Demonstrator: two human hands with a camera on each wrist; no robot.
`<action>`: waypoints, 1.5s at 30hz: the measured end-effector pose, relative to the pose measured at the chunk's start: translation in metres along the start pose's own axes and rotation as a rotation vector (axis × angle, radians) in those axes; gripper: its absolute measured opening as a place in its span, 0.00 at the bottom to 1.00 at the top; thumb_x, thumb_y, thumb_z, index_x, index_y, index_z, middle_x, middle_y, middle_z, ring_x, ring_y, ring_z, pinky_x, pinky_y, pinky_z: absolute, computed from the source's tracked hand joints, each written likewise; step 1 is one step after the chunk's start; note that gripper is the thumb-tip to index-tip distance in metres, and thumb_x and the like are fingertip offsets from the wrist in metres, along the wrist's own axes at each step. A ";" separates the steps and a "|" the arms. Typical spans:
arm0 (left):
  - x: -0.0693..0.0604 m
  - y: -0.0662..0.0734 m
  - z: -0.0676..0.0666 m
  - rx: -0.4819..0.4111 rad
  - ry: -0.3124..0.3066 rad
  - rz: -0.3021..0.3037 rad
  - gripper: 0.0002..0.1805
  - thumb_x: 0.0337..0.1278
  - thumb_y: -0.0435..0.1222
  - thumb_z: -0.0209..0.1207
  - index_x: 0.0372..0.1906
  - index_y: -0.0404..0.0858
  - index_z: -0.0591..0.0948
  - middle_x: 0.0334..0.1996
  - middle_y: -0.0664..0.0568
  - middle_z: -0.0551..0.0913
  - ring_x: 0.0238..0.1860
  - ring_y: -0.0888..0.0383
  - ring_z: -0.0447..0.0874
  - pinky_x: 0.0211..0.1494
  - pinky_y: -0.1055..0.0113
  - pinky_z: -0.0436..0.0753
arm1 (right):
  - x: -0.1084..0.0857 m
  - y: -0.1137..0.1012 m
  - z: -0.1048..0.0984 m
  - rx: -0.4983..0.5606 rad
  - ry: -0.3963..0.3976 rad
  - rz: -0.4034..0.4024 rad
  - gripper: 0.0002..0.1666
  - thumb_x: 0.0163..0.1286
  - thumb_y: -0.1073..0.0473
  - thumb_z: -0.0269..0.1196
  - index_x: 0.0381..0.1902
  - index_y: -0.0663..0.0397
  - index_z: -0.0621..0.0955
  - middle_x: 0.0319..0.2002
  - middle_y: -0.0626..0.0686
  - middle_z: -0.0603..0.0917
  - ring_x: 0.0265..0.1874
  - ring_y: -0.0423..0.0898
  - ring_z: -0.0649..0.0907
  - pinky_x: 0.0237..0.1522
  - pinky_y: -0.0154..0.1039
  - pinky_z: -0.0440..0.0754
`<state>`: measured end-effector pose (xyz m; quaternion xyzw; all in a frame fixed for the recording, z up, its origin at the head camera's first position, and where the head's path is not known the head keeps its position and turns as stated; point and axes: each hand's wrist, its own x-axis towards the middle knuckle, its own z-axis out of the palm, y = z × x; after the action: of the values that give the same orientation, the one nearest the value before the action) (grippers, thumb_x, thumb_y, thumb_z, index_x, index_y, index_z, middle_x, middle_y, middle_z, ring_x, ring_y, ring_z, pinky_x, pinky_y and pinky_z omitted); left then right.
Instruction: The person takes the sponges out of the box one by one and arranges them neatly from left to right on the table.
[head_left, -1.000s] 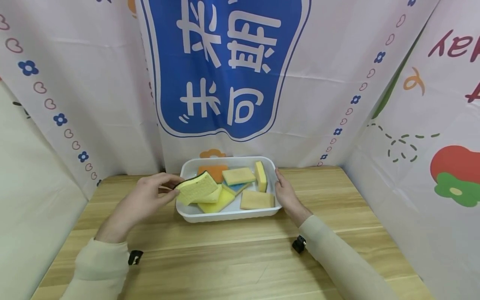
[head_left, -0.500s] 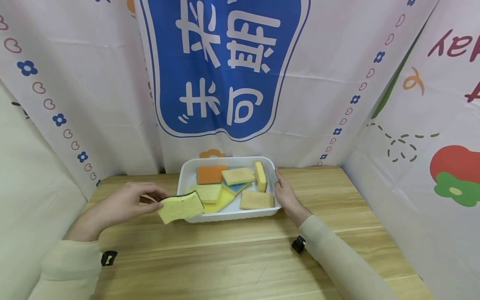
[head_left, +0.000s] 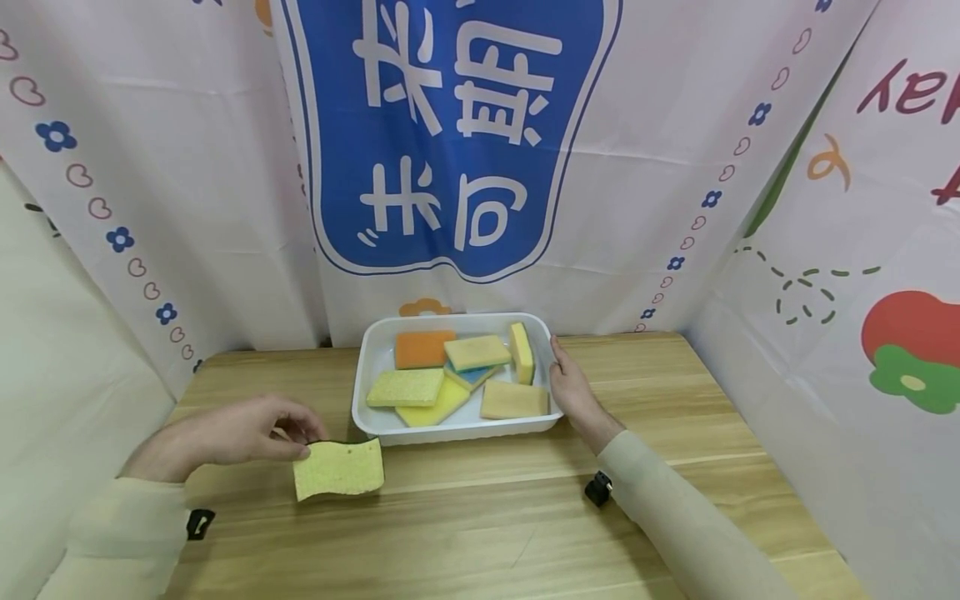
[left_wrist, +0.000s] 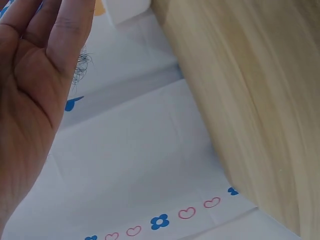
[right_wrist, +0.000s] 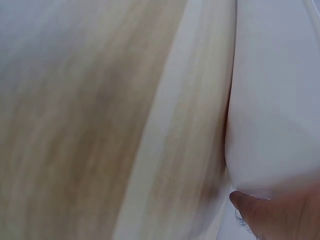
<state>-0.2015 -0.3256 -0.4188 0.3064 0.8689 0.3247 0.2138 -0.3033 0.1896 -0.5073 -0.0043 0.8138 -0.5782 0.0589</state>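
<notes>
My left hand pinches a yellow sponge with a thin dark backing by its upper left edge. The sponge is over the wooden table, left of and nearer than the white tray. In the left wrist view, part of the left hand shows, but the sponge is out of sight. At the tray's right end, my right hand grips the side wall. Several sponges lie in the tray: an orange one, pale yellow ones and tan ones. One yellow sponge stands on edge.
The wooden table reaches toward the viewer. A printed white cloth hangs close behind the tray, and more cloth walls stand left and right. Small black devices sit at both sleeves.
My left hand has drawn the yellow sponge out from over the tray, left and toward the viewer, turning it flatter. The right hand and the tray have stayed in place.
</notes>
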 end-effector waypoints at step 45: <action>0.013 -0.014 0.007 0.276 0.160 -0.149 0.10 0.76 0.30 0.73 0.56 0.34 0.95 0.51 0.45 0.98 0.50 0.51 0.97 0.54 0.56 0.98 | 0.001 0.003 -0.001 -0.014 0.019 -0.013 0.40 0.97 0.62 0.38 0.99 0.50 0.48 1.00 0.58 0.44 0.99 0.60 0.47 1.00 0.61 0.44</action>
<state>-0.2123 -0.3216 -0.4359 0.2406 0.9398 0.2091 0.1235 -0.3041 0.1909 -0.5097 -0.0048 0.8184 -0.5727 0.0474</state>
